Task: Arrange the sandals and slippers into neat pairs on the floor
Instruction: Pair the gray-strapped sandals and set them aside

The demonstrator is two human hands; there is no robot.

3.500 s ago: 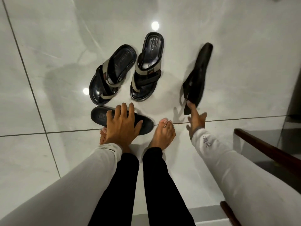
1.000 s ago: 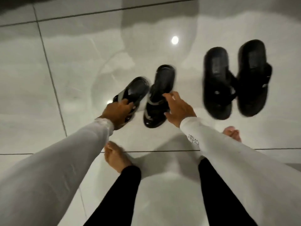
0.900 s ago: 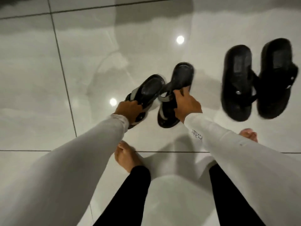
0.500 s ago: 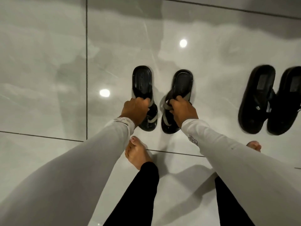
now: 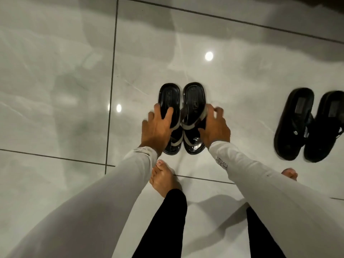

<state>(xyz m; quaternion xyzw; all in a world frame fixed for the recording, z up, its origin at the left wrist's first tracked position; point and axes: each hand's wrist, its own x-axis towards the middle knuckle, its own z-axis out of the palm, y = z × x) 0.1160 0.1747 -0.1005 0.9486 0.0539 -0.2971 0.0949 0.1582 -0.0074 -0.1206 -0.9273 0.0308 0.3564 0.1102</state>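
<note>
Two black sandals with grey straps lie side by side on the tiled floor, heels pointing away from me: the left sandal and the right sandal. They nearly touch and are parallel. My left hand rests flat on the left sandal's straps with its fingers spread. Against the right sandal's outer edge is my right hand, fingers apart and lifted, thumb by the toe end. Further right, a pair of plain black slippers stands together on the floor.
My bare left foot stands just behind the sandals, and the toes of my right foot show behind the black slippers. Glossy grey floor tiles with dark grout lines stretch to the left and beyond.
The two grey-strapped sandals, angled apart and gripped before, now lie close together and parallel. Both hands have loosened from a grip to spread fingers. The view has shifted left.
</note>
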